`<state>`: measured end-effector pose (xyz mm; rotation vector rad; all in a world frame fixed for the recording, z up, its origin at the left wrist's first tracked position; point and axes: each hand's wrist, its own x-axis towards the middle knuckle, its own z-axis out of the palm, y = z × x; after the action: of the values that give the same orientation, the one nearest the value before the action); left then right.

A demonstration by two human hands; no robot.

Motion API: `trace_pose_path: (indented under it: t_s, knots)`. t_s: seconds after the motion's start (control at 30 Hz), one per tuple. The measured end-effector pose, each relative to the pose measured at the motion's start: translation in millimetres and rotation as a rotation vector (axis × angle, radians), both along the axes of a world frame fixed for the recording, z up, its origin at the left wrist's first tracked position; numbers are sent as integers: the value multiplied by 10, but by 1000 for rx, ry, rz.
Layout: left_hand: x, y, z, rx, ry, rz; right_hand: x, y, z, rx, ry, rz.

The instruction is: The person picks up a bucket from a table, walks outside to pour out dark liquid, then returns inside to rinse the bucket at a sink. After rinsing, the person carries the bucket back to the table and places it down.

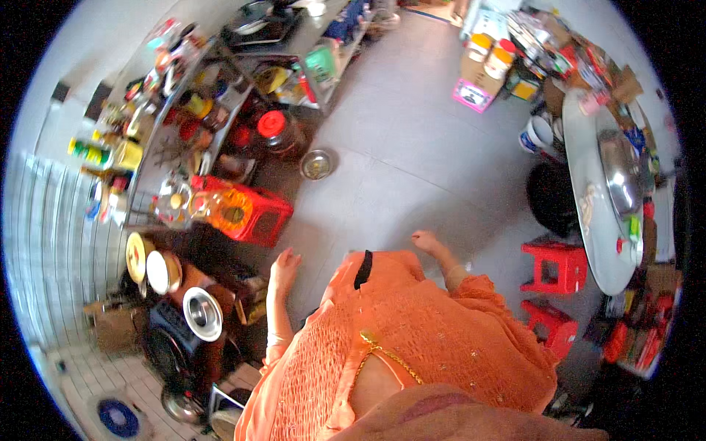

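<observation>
Fingers on the left hand (285, 266) and right hand (425, 239) show no object between them; too small and blurred to tell whether they are spread or pressed together. Both hands hang in front of the orange top (412, 345), well apart, over the grey floor (397, 136). Progress, my judgement: no grasp made, nothing lifted; can't tell from this view what is finished or what is left.

Nearest the left hand: red stool (271, 218), no contact seen, with a plastic jug (232, 209) of amber contents on it. Metal bowl (318, 177) on the floor, beyond the hands, near a big jar with a red lid (271, 123). Right hand has bare floor about it.

Further out, right side: two more plastic stools (553, 267), also red, near a long oval tabletop (603, 261) bearing a shiny metal dome (620, 167); white bucket (537, 134) beyond. Left side: crowded shelf rack, steel basin (188, 312) lower down.
</observation>
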<state>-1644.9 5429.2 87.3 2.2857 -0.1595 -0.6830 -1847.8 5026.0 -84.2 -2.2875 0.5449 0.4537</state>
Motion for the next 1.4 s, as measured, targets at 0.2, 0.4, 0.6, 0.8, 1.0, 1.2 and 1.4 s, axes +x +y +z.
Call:
trace_pose_path:
  t_s: [0.2,0.4,0.6,0.8,1.0,1.2,1.4]
  knots:
    - [960,-1087,-1,-8,72,-193,95,-217,393,304,177,-581]
    - [1797,-1499,-88,84,141,-339,-166,-1037,-280,152,242,-417]
    - [2606,-2006,-103,250,103,-486,274,-1437,237,399,199,-948]
    - [3208,-3111,101,107,53,-589,304,-1934,-305,-57,135,-1003]
    - [3585,-3786,-96,82,90,-527,666,-2544,-300,49,320,-806]
    - [3836,-4577,99,171,191,-344,979,-3998,-1037,386,191,-568]
    - [4027,-5129,276,162,62,-213,2911,-5902,-578,-350,85,-75]
